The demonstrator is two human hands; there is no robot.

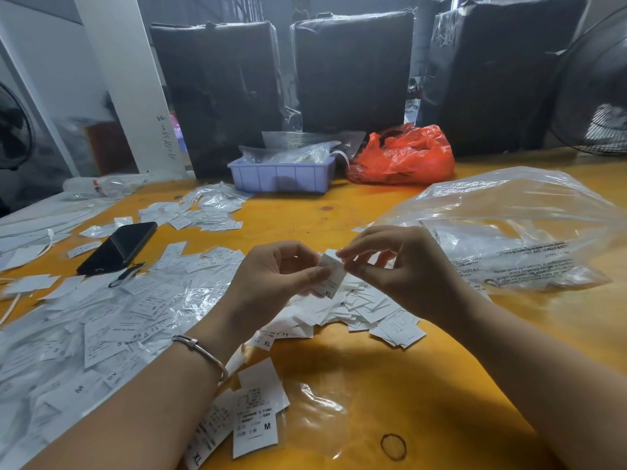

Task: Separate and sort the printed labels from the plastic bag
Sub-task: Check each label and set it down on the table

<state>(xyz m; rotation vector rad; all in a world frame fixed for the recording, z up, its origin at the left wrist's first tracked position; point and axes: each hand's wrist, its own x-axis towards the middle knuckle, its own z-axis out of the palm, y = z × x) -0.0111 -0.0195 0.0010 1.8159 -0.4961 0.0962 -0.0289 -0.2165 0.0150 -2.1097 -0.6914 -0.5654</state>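
You pinched an XL label [330, 278] between your left hand [271, 276] and right hand [397, 266], peeling it apart; next it probably needed dropping on the matching near pile [366, 310].

White XL label [331, 277] (pinched, raised)

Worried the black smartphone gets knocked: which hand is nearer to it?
Left. The left hand is right of the black smartphone, labels lying between; the right hand is farther right.
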